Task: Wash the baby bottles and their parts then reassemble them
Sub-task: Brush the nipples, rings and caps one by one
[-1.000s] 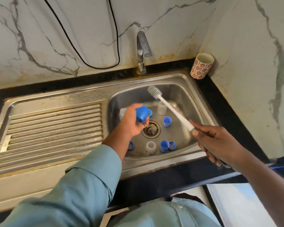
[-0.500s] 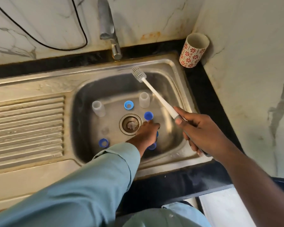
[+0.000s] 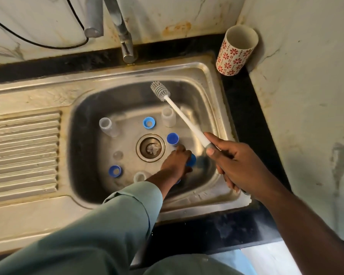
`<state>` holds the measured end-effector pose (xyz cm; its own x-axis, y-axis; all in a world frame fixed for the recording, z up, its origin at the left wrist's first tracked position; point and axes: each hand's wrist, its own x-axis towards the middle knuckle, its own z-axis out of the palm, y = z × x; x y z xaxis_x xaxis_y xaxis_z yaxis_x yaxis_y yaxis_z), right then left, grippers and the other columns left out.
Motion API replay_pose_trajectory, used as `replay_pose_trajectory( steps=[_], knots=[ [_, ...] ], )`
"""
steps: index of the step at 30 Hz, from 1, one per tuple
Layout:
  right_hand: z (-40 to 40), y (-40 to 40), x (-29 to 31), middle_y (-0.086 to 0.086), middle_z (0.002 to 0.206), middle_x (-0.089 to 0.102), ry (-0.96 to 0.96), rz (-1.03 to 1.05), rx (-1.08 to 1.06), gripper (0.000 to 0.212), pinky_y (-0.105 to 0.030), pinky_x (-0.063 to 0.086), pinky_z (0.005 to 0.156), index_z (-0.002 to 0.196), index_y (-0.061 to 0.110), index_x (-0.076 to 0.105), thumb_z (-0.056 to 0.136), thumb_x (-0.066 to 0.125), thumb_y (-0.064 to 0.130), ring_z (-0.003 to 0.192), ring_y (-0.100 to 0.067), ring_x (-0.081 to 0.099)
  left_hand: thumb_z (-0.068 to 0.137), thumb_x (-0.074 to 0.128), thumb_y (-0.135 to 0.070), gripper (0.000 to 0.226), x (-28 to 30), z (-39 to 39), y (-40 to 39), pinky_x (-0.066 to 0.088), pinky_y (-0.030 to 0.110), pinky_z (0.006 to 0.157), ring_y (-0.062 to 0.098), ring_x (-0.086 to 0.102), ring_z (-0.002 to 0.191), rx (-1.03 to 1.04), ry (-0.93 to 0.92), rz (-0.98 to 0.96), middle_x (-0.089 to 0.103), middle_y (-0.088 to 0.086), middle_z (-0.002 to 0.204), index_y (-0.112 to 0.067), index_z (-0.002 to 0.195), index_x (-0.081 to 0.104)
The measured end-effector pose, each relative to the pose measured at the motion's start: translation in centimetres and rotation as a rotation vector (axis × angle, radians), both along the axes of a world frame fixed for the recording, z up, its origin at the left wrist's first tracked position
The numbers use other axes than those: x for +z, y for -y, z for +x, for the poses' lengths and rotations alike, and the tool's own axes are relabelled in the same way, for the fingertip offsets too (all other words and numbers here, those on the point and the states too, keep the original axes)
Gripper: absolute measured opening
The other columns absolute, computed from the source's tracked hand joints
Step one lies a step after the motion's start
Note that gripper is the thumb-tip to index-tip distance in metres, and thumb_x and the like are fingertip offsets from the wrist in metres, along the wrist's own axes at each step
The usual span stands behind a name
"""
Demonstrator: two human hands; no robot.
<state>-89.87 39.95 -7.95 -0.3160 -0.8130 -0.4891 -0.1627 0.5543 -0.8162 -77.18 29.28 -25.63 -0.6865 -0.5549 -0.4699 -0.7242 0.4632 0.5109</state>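
Note:
Baby bottle parts stand in the steel sink (image 3: 209, 80). Clear bottles are at the left (image 3: 107, 127), at the back (image 3: 168, 117) and at the front (image 3: 139, 176). Blue rings lie at the back (image 3: 149, 122) and front left (image 3: 115, 171). A blue cap (image 3: 172, 138) stands right of the drain (image 3: 150, 148), and a clear nipple (image 3: 118, 155) sits left of it. My left hand (image 3: 176, 162) is down on the sink floor, fingers curled on another blue cap (image 3: 192, 160). My right hand (image 3: 232, 165) grips the handle of a white bottle brush (image 3: 184, 116) raised over the basin.
The tap (image 3: 125, 36) rises behind the sink. A cup with red flowers (image 3: 236, 50) stands in the back right corner against the wall. The ribbed drainboard (image 3: 24, 151) lies to the left. A black cable (image 3: 48, 45) hangs on the back wall.
My left hand went down from above the drain to the sink floor at the right with the blue cap. The view moved closer. The brush stayed raised.

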Motion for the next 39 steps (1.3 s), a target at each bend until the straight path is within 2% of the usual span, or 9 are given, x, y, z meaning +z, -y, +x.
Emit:
replay_pose_trajectory(
  steps=[4,9,13,17,22,25,31,36,39],
  knots=[
    [-0.5,0.1,0.1,-0.01,0.066,0.05,0.009,-0.016,0.012,0.04,-0.03,0.046,0.044,0.127,0.056,0.043,0.098,0.053,0.032,0.048,-0.021,0.044,0.079,0.079,-0.025,0.03,1.3,0.8,0.8,0.047,0.037,0.087,0.028,0.055,0.105,0.024,-0.004,-0.107,0.054,0.005,0.112,-0.017,0.096,0.055],
    [-0.4,0.6,-0.6,-0.009,0.066,0.049,0.016,-0.008,0.032,0.04,-0.03,0.044,0.042,0.133,0.05,0.048,0.098,0.053,0.032,0.047,-0.02,0.043,0.09,0.065,-0.038,0.046,1.5,3.1,1.2,0.023,0.046,0.109,0.032,0.043,0.132,-0.252,0.571,-0.251,0.059,0.005,0.13,-0.025,0.131,0.047],
    [0.6,1.0,-0.6,-0.01,0.068,0.051,0.001,0.01,0.058,0.041,-0.034,0.045,0.045,0.134,0.05,0.048,0.098,0.054,0.032,0.047,-0.021,0.045,0.096,0.057,-0.029,0.027,1.0,2.9,0.5,0.014,0.042,0.114,0.028,0.046,0.131,-0.322,0.676,-0.175,0.063,0.003,0.127,-0.024,0.123,0.057],
    [1.5,1.3,-0.2,-0.008,0.065,0.051,-0.034,0.023,0.065,0.04,-0.037,0.047,0.047,0.135,0.049,0.049,0.098,0.054,0.034,0.047,-0.022,0.046,0.091,0.063,-0.029,0.032,3.6,4.3,1.6,0.033,0.035,0.103,0.029,0.053,0.119,-0.014,0.35,-0.157,0.064,0.003,0.122,-0.023,0.122,0.06],
    [3.5,1.8,1.0,0.026,0.055,0.057,-0.104,-0.033,0.138,0.047,-0.021,0.042,0.043,0.134,0.046,0.047,0.093,0.063,0.031,0.041,-0.003,0.047,0.086,0.075,-0.02,0.042,9.2,10.3,7.4,0.044,0.016,0.051,0.011,0.059,0.06,1.215,-0.501,0.417,0.064,0.007,0.095,-0.02,0.125,0.062],
    [5.5,1.9,2.1,0.042,0.056,0.05,-0.209,-0.055,0.273,0.053,-0.006,0.036,0.047,0.135,0.048,0.042,0.093,0.065,0.026,0.05,0.014,0.051,0.094,0.064,-0.033,0.028,11.2,13.9,10.1,0.052,0.031,0.071,0.02,0.065,0.073,1.565,-0.807,0.752,0.066,0.01,0.105,-0.017,0.118,0.062],
    [9.5,2.8,4.5,0.013,0.1,0.056,-0.738,0.058,0.749,0.056,-0.022,0.046,0.077,0.142,0.06,0.002,0.101,0.037,0.048,0.081,-0.003,0.05,0.1,0.055,-0.032,0.023,13.8,17.1,12.0,0.057,0.026,0.052,0.013,0.066,0.048,1.608,-1.128,0.85,0.065,0.003,0.062,-0.016,0.083,0.056],
    [12.8,5.5,4.3,0.007,0.094,0.051,-0.997,0.071,0.681,0.05,-0.032,0.049,0.078,0.146,0.057,0.001,0.101,0.023,0.053,0.087,-0.018,0.059,0.095,0.064,-0.027,0.039,15.4,18.3,12.6,0.06,0.037,0.081,0.027,0.072,0.096,1.471,-1.107,0.759,0.069,0.016,0.116,-0.007,0.128,0.056],
    [16.3,5.2,4.9,0.016,0.075,0.057,-0.61,0.057,0.473,0.045,-0.023,0.045,0.06,0.147,0.043,0.031,0.102,0.039,0.043,0.063,-0.005,0.057,0.095,0.064,-0.021,0.027,16.8,18.8,13.6,0.054,0.041,0.095,0.027,0.071,0.093,1.335,-1.141,0.732,0.069,0.016,0.112,-0.011,0.12,0.058]
  ],
)
